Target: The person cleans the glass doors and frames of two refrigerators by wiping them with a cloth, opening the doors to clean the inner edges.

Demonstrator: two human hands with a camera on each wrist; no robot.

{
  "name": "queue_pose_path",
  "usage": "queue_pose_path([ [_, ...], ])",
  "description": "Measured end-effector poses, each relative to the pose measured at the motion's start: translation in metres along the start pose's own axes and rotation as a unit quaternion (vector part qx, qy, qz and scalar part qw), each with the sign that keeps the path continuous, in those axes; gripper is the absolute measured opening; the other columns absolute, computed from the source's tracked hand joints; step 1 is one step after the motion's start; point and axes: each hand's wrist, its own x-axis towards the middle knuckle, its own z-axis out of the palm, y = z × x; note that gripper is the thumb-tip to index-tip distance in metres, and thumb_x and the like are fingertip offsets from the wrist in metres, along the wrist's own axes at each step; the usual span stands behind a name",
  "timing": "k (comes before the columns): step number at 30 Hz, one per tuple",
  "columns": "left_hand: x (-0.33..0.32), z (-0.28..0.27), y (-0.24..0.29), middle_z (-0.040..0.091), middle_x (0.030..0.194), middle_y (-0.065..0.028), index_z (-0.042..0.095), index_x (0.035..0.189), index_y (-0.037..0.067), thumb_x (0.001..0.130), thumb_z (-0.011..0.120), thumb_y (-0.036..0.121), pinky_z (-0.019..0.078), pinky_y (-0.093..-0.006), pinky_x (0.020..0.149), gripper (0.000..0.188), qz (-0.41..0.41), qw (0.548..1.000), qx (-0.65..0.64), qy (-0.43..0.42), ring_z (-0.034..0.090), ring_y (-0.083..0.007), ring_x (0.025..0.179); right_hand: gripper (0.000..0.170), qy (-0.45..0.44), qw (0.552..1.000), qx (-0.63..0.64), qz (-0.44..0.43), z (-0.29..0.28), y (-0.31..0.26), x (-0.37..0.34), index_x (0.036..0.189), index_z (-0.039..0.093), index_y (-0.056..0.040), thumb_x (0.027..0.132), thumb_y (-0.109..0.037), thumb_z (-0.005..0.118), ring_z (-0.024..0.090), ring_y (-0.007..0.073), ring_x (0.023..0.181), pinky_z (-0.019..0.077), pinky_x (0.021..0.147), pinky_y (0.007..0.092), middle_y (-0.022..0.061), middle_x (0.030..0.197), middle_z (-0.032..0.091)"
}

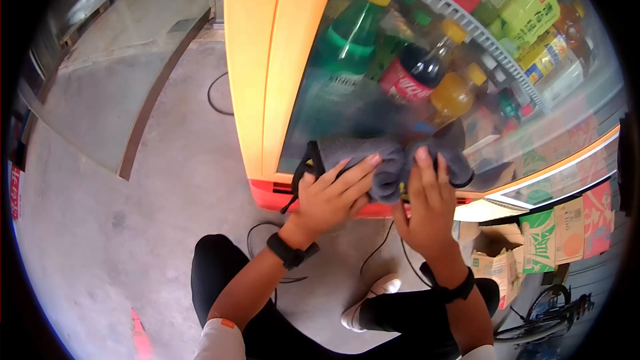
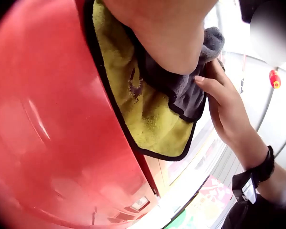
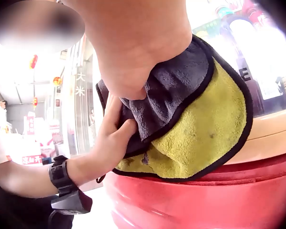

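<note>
A cleaning cloth [image 1: 380, 167], grey on one face and yellow-green on the other with black edging, lies bunched against the lower glass door [image 1: 303, 130] of a drinks cooler. My left hand [image 1: 333, 193] rests on its left part, fingers stretched out over the grey face. On the right part, my right hand [image 1: 429, 207] presses with fingers pointing up the glass. In the left wrist view the cloth's yellow face [image 2: 157, 119] hangs beside the cooler's red base [image 2: 47, 129]. The right wrist view shows the yellow side folded out above the red base.
Behind the glass stand bottles, among them a green bottle [image 1: 347, 43] and a cola bottle [image 1: 417, 70]. An open cardboard box [image 1: 497, 263] and printed cartons [image 1: 567, 230] stand at right, near a bicycle [image 1: 550, 310]. Black cables [image 1: 257, 230] run over the floor [image 1: 133, 247].
</note>
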Motion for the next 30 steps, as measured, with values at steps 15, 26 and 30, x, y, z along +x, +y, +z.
queue_pose_path([
  [15, 0.006, 0.006, 0.003, 0.057, 0.128, 0.0119, 0.066, 0.102, 0.024, 0.073, 0.065, 0.029, 0.0288, -0.0364, 0.096, 0.029, -0.008, 0.999, -0.023, 0.031, 0.047, -0.0174, 0.109, 0.051, 0.008, 0.998, -0.018, 0.052, 0.011, -0.020, 0.001, 0.123, 0.055, -0.0007, 0.074, -0.012, 0.060, 0.048, 0.0319, 0.120, 0.0405, 0.091, 0.0387, 0.0082, 0.137, 0.048],
  [26, -0.010, 0.018, -0.001, 0.052, 0.133, -0.0029, 0.060, 0.110, 0.025, 0.076, 0.064, 0.044, 0.0188, -0.0495, 0.095, 0.040, -0.003, 1.000, 0.006, -0.009, 0.025, -0.0340, 0.130, 0.046, 0.039, 0.996, 0.012, 0.081, 0.003, -0.030, 0.010, 0.124, 0.058, -0.0045, 0.078, -0.010, 0.055, 0.051, 0.0218, 0.119, 0.0417, 0.075, 0.0295, 0.0029, 0.138, 0.049],
  [30, -0.017, 0.030, -0.008, 0.050, 0.135, -0.0036, 0.056, 0.121, 0.026, 0.079, 0.060, 0.050, 0.0142, -0.0526, 0.100, 0.048, 0.023, 0.999, 0.037, 0.013, 0.012, -0.0342, 0.140, 0.043, 0.044, 0.993, 0.040, 0.101, 0.013, -0.042, 0.003, 0.122, 0.056, 0.0013, 0.081, -0.011, 0.054, 0.047, 0.0283, 0.123, 0.0409, 0.086, 0.0352, 0.0121, 0.138, 0.047],
])
